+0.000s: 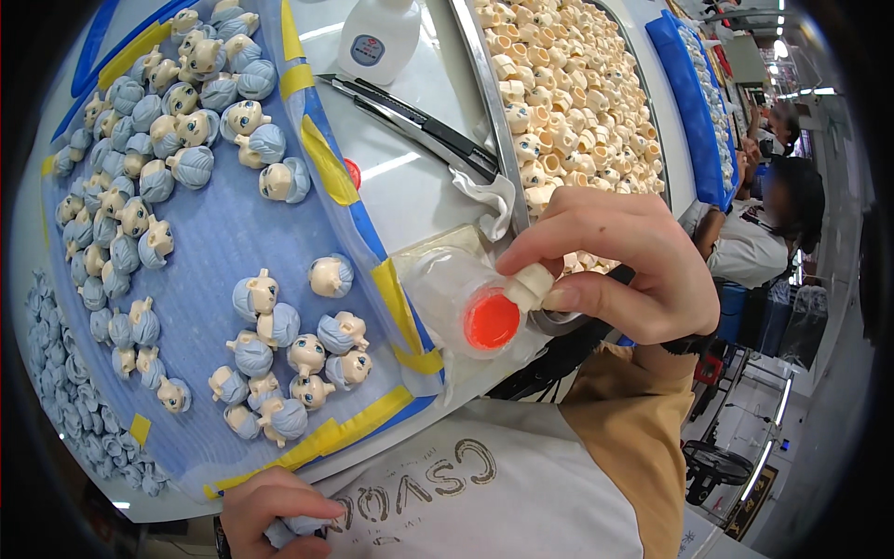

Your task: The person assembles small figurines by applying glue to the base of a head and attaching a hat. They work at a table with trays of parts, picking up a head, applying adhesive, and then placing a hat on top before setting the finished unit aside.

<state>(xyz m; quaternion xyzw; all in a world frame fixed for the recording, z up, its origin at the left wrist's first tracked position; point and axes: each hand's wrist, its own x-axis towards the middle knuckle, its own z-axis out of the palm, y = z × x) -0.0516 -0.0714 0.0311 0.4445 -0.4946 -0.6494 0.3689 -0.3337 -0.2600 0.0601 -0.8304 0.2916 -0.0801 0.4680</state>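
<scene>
My right hand (652, 252) pinches a small cream doll head part (529, 285) between thumb and fingertips. It is held at the rim of a translucent plastic cup (430, 284) with bright red-orange liquid (494, 321) inside. Whether the part touches the liquid I cannot tell. Low at the left, in front of my shirt, my left hand (261, 512) is closed around a pale blue doll hair piece (296, 527). Beyond it, a blue tray (214, 265) edged with yellow tape carries many doll heads with blue hair fitted, the nearest in a loose cluster (284, 326).
A metal tray (503, 121) heaped with cream head parts stands beyond my right hand. A black utility knife (419, 121), a white bottle (380, 42) and a crumpled tissue (489, 196) lie between the trays. Blue hair pieces (79, 401) pile at far left. Co-workers (754, 233) sit at right.
</scene>
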